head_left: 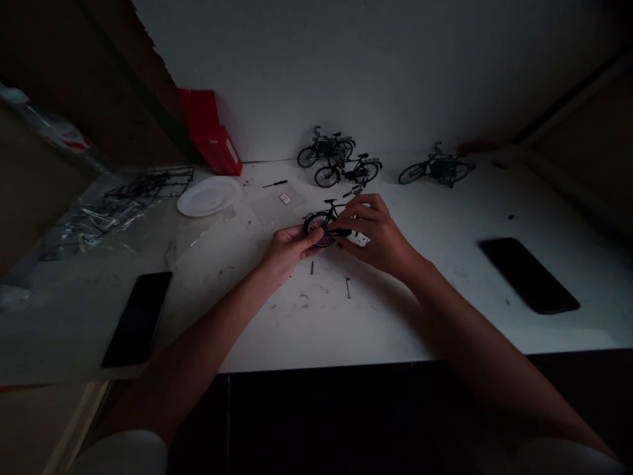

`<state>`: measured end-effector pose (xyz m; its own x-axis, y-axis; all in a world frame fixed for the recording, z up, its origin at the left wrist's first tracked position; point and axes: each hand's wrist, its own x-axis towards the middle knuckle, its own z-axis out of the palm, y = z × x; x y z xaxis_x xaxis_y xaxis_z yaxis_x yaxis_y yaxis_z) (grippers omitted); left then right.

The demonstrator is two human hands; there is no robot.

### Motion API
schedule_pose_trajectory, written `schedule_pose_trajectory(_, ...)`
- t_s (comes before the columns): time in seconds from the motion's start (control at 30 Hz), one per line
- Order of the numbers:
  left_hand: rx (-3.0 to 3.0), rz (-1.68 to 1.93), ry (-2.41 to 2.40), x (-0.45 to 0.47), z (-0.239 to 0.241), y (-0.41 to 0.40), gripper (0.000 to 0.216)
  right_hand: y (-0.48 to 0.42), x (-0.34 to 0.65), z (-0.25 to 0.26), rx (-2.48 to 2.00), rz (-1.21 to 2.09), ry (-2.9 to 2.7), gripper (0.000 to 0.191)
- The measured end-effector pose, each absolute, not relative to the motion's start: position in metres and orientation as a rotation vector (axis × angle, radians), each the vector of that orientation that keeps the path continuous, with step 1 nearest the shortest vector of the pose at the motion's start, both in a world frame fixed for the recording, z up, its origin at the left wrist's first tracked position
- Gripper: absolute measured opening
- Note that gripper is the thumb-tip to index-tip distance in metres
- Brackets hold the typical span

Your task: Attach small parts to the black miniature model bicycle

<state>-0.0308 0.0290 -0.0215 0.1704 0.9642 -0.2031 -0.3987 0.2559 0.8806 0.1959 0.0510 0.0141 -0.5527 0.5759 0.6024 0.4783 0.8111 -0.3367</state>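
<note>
A small black model bicycle (327, 220) stands on the white table (386, 316) between my hands. My left hand (289, 249) is closed around its rear wheel from the left. Fingers of my right hand (378, 234) pinch the frame near the wheel from the right. Its handlebar points away from me. Two tiny metal parts (347, 286) lie on the table just in front of my hands.
Three finished model bicycles (349, 170) stand at the back. A white plate (208, 196), a small screwdriver (275, 184), black part frames (148, 186) and a red box (210, 132) sit at the back left. Dark phones lie at left (138, 318) and right (528, 274).
</note>
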Motion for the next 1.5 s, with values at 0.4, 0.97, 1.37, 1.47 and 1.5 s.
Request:
schedule_pose_trajectory(0.4, 0.754, 1.118, 0.896, -0.030, -0.020, 0.030, 0.043, 0.054, 0.197, 0.016, -0.738, 0.202, -2.246, 0.023)
schedule_pose_trajectory(0.97, 0.720, 1.172, 0.893, -0.036, -0.021, 0.037, 0.039, 0.054, 0.198, 0.018, -0.810, 0.109, -2.132, 0.024)
schedule_pose_trajectory(1.37, 0.727, 1.267, 0.922, -0.047, -0.023, 0.048, 0.044, 0.062, 0.208, 0.016, -0.971, -0.020, -1.841, 0.026)
schedule_pose_trajectory(1.47, 0.737, 1.299, 0.918, -0.048, -0.022, 0.049, 0.043, 0.062, 0.210, 0.017, -1.056, 0.009, -1.824, 0.028)
schedule_pose_trajectory(1.5, 0.738, 1.316, 0.918, -0.049, -0.022, 0.050, 0.043, 0.062, 0.211, 0.017, -1.090, 0.033, -1.828, 0.028)
